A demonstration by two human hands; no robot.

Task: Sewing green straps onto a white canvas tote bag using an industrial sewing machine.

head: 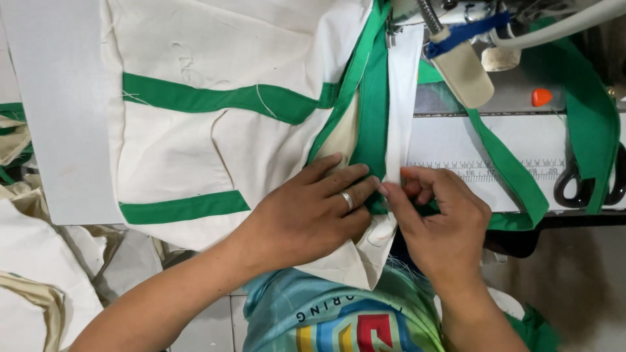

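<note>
Both forearms bare, no sleeves showing at lower frame. Left hand [306, 212] wears a plain silver-coloured ring [347, 200] on one finger; right hand [440, 225] carries no ring or jewellery that shows. Torso at bottom centre in a light teal shirt [313, 313] with dark curved lettering and a blocky multicolour print below it.

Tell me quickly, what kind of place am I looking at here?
Likely a sewing workshop: both hands fold green binding tape on a cream fabric bag at a sewing machine table with a printed ruler, scissors alongside.
</note>
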